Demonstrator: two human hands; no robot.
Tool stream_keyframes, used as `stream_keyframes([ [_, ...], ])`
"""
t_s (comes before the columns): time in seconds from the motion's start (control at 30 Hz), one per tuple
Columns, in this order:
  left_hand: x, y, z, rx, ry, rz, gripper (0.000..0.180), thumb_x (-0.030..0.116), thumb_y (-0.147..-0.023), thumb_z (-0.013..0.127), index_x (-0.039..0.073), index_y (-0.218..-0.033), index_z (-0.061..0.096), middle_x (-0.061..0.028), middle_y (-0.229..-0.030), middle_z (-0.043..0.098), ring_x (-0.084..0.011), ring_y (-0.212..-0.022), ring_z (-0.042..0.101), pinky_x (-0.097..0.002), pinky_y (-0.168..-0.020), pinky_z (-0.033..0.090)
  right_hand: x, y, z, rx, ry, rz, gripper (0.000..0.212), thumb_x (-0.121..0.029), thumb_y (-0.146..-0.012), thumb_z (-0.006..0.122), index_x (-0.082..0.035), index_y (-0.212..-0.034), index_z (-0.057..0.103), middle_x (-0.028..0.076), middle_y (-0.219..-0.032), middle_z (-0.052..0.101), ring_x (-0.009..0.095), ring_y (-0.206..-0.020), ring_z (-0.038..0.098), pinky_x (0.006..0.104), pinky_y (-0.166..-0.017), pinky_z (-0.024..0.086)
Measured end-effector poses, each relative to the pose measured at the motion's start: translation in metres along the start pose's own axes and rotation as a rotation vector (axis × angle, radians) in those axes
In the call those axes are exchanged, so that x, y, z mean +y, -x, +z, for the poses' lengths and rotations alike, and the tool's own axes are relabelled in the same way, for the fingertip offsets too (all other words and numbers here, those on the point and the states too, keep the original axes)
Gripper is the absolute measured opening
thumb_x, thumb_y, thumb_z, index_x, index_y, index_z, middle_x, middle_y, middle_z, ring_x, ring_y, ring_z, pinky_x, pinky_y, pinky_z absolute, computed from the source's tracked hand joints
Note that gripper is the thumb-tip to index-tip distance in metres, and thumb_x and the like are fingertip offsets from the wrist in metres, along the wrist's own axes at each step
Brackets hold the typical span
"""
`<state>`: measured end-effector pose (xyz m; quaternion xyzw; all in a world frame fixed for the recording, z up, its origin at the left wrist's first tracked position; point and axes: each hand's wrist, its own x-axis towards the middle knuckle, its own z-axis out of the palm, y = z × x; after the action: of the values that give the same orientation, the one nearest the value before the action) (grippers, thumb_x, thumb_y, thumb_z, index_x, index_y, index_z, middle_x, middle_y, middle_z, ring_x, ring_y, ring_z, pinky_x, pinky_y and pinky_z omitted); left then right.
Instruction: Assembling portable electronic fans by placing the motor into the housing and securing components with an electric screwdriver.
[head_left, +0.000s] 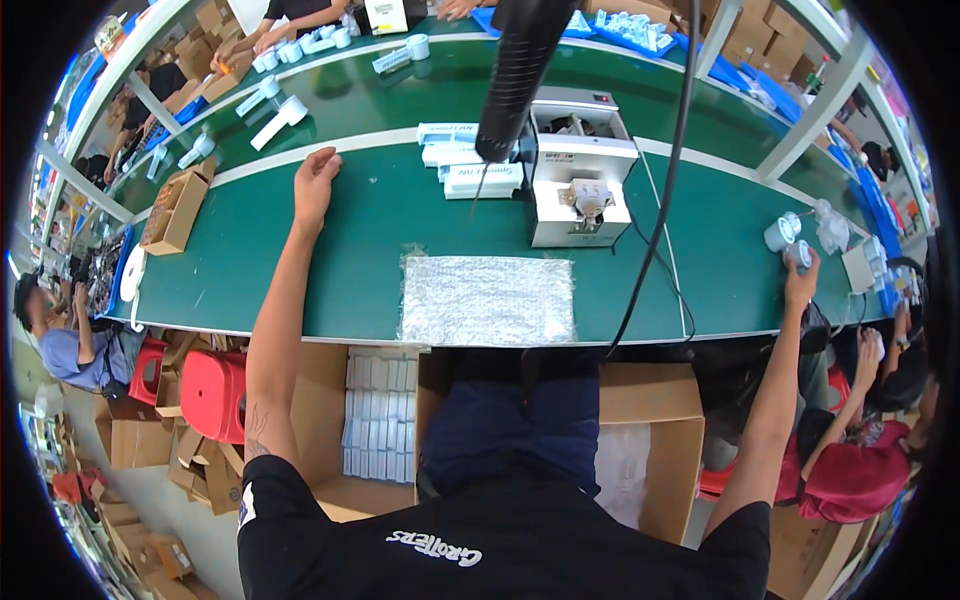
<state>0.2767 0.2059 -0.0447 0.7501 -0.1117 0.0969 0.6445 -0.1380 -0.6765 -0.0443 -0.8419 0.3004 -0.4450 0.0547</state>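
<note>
My right hand (800, 283) is closed around a white-and-grey handheld fan (799, 254) at the right end of the green table. Close beside it stands another handheld fan (778, 234) with a round white head. At the left, my left hand (316, 185) hovers by the table's far edge with loosely bent fingers and nothing visible in it. Beyond that hand, a white fan (281, 122) lies on the green belt. A sheet of bubble wrap (488, 300) lies flat in front of me, with several white-and-blue boxes (470, 180) behind it.
A white machine (583, 170) stands right of the boxes, below a black hose (515, 80) and a hanging cable. An open carton (178, 208) sits at the left. Below the table, a carton (325, 430) holds several packed boxes. Other people work around the belt.
</note>
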Motion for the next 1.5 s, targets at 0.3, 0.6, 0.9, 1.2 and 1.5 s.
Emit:
stream_keyframes([
  [0.3, 0.146, 0.125, 0.067, -0.355, -0.438, 0.383, 0.027, 0.011, -0.096, 0.07, 0.008, -0.123, 0.068, -0.0081, -0.109, 0.07, -0.0221, -0.1, 0.069, -0.0338, -0.087, 0.055, -0.301, 0.127, -0.155, -0.089, -1.304, -0.21, 0.072, -0.033, -0.092, 0.075, 0.002, -0.145, 0.042, 0.033, -0.138, 0.054, 0.038, -0.112, 0.066, 0.0443, -0.084, 0.061],
  [0.6, 0.121, 0.102, 0.152, -0.259, -0.8, 0.838, 0.049, 0.007, -0.082, 0.081, 0.015, -0.127, 0.065, -0.0088, -0.128, 0.059, -0.0313, -0.108, 0.064, -0.0433, -0.088, 0.055, -0.471, 0.229, -0.077, -0.803, -1.532, 0.165, 0.076, 0.0, -0.081, 0.083, -0.002, -0.147, 0.045, 0.016, -0.137, 0.058, 0.026, -0.125, 0.063, 0.0392, -0.102, 0.055],
  [0.9, 0.147, 0.154, 0.108, -0.088, -0.673, 0.628, 0.05, -0.01, -0.066, 0.083, 0.011, -0.111, 0.075, -0.0095, -0.109, 0.049, -0.0257, -0.099, 0.055, -0.0352, -0.086, 0.048, -0.478, 0.211, -0.076, -0.695, -1.146, 0.139, 0.066, -0.013, -0.088, 0.083, -0.001, -0.144, 0.05, 0.015, -0.122, 0.066, 0.022, -0.103, 0.071, 0.0318, -0.079, 0.059],
  [1.2, 0.14, 0.195, 0.093, 0.086, -0.543, 0.681, 0.051, -0.015, -0.066, 0.083, 0.012, -0.109, 0.077, -0.0103, -0.115, 0.048, -0.0229, -0.102, 0.057, -0.0321, -0.079, 0.058, -0.499, 0.193, -0.084, -0.638, -0.676, -0.263, 0.047, -0.04, -0.087, 0.08, -0.014, -0.124, 0.07, 0.01, -0.075, 0.061, 0.033, -0.063, 0.064, 0.0444, -0.058, 0.051],
  [1.5, 0.136, 0.203, 0.1, 0.072, -0.474, 0.634, 0.051, -0.016, -0.067, 0.081, 0.012, -0.109, 0.077, -0.0096, -0.117, 0.046, -0.0233, -0.107, 0.056, -0.0335, -0.082, 0.06, -0.503, 0.194, -0.087, -0.724, -0.603, -0.359, 0.045, -0.043, -0.085, 0.08, -0.017, -0.119, 0.071, 0.011, -0.074, 0.062, 0.034, -0.063, 0.067, 0.046, -0.057, 0.052],
])
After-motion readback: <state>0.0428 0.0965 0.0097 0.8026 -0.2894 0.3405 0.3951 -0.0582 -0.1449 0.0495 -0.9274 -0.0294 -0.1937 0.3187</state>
